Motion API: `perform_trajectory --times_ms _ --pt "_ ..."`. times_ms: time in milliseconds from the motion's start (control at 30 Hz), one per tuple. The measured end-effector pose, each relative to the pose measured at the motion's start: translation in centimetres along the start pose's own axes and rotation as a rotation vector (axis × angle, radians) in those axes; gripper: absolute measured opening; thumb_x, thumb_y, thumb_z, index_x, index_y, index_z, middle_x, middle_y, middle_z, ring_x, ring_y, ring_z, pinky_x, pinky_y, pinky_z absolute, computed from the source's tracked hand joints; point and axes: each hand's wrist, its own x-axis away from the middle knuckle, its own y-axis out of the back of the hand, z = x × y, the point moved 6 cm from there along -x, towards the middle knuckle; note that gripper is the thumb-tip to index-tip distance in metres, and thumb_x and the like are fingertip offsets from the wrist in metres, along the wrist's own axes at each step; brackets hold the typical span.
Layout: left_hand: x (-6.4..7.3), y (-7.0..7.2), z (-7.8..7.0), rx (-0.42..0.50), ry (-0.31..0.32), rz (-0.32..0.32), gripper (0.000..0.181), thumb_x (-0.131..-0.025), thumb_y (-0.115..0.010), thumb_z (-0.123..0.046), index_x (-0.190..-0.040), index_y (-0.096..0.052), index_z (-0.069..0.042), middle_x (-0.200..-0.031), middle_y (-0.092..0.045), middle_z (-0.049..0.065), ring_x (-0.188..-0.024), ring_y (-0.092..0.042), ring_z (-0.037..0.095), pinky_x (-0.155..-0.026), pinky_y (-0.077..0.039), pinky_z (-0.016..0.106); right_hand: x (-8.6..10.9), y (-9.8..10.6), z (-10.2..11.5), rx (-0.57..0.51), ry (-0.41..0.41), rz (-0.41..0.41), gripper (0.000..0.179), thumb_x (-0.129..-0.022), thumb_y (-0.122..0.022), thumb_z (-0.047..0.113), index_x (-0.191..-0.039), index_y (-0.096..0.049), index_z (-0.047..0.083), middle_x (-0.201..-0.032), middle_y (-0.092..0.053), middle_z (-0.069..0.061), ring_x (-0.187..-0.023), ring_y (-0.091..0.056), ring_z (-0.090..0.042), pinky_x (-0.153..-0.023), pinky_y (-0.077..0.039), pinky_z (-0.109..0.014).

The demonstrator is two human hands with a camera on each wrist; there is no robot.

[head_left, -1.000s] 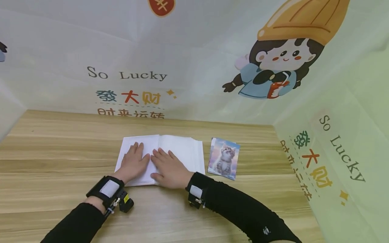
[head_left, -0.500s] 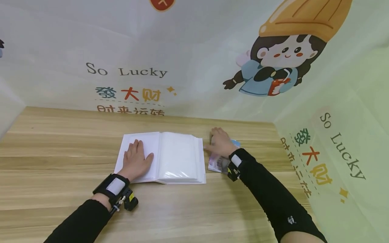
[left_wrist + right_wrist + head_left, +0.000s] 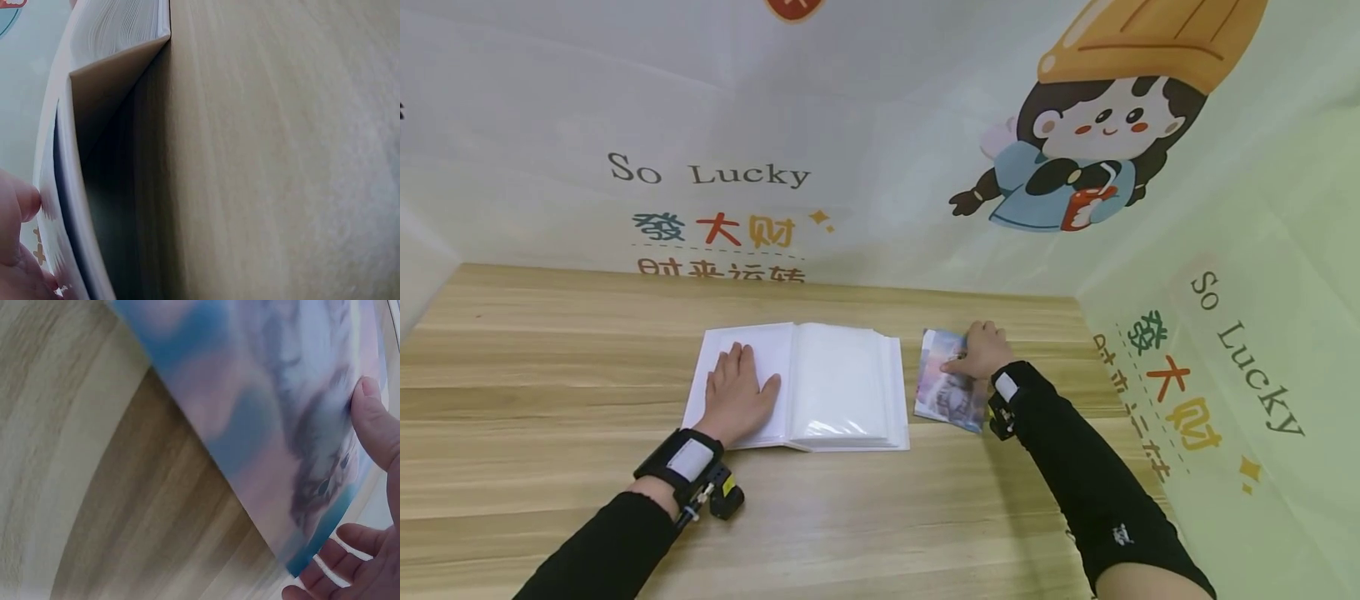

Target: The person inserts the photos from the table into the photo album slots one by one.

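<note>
An open photo album (image 3: 841, 383) with clear sleeves lies on the table, its left side a plain white inside cover. My left hand (image 3: 737, 396) rests flat on that cover, fingers spread; its fingers (image 3: 19, 212) show at the cover's side in the left wrist view. To the album's right is a cat picture (image 3: 951, 396) in pink and blue. My right hand (image 3: 987, 350) grips the picture at its far right part, thumb (image 3: 375, 422) on the printed face and the other fingers at the far edge. The picture casts a shadow beneath it in the right wrist view.
The wooden table (image 3: 820, 525) meets a printed cloth backdrop (image 3: 880, 225) behind the album. Another cloth side (image 3: 1225, 450) rises on the right, beyond the right forearm. Table surface extends left of the album and in front of it.
My right hand has left the album page, reached over to the cat picture and shifted to its right side, now gripping it. My left hand stays on the cover.
</note>
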Motion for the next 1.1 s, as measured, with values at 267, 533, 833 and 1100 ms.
perform_trajectory --times_ms 267,533,833,1100 --pt "0.1 0.1 -0.2 -0.001 -0.005 -0.004 0.076 -0.103 -0.035 -0.029 -0.153 0.002 0.014 -0.161 0.009 0.035 -0.149 0.012 0.053 -0.12 0.006 0.067 -0.2 0.7 0.1 0.048 -0.016 -0.073 0.099 -0.08 -0.077 0.054 -0.138 -0.036 -0.015 -0.134 -0.043 -0.035 -0.122 -0.046 -0.052 -0.101 -0.044 -0.057" --pt "0.1 0.2 -0.2 0.009 0.005 -0.002 0.077 -0.103 -0.035 -0.03 -0.152 0.004 0.015 -0.161 0.011 0.034 -0.149 0.013 0.052 -0.12 0.007 0.066 0.2 2.4 1.8 0.135 -0.037 -0.088 0.086 -0.08 -0.078 0.049 -0.135 -0.044 -0.006 -0.136 -0.055 -0.026 -0.133 -0.043 -0.044 -0.113 -0.03 -0.054" --pt "-0.1 0.6 0.3 0.048 0.068 -0.073 0.079 -0.103 -0.034 -0.032 -0.15 0.004 0.019 -0.159 0.011 0.037 -0.149 0.008 0.052 -0.121 -0.001 0.064 -4.8 3.4 1.6 0.341 0.119 -0.2 0.032 -0.098 -0.059 0.039 -0.108 -0.071 0.011 -0.109 -0.072 -0.018 -0.107 -0.061 -0.042 -0.1 -0.04 -0.056" --pt "-0.4 0.9 0.8 0.057 0.132 -0.103 0.083 -0.103 -0.035 -0.034 -0.148 0.007 0.022 -0.157 0.016 0.04 -0.149 0.015 0.053 -0.121 0.005 0.064 -1.8 10.8 9.7 0.295 0.143 -0.224 0.026 -0.102 -0.046 0.011 -0.112 -0.07 0.01 -0.107 -0.073 -0.017 -0.099 -0.064 -0.04 -0.093 -0.043 -0.053"
